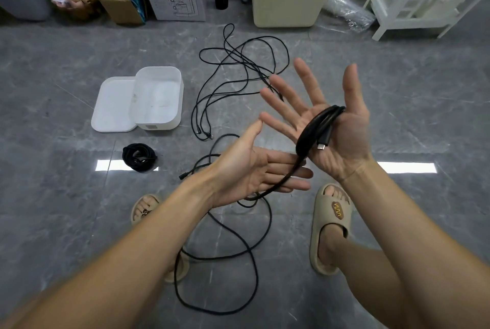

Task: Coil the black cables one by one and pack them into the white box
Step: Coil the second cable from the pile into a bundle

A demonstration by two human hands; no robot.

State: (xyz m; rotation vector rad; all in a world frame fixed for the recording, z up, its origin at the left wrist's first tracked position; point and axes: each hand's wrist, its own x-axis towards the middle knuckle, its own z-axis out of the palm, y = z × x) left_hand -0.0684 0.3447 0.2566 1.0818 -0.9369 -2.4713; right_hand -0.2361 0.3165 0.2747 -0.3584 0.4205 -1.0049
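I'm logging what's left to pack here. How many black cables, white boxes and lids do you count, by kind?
Black cables being wound around the right hand: 1
Black cables already coiled on the floor: 1
Loose black cables in the tangle on the floor: cannot tell how many
White boxes: 1
White lids: 1
Total: 4, plus the tangle

head: one wide-angle view | faces forward and down | hands near | floor (79, 63) beyond

On the grey tiled floor (79, 68), the white plastic box (159, 97) sits on its lid (111, 105) — loose black cables (238, 63) right, coiled black cable (139, 156) in front.
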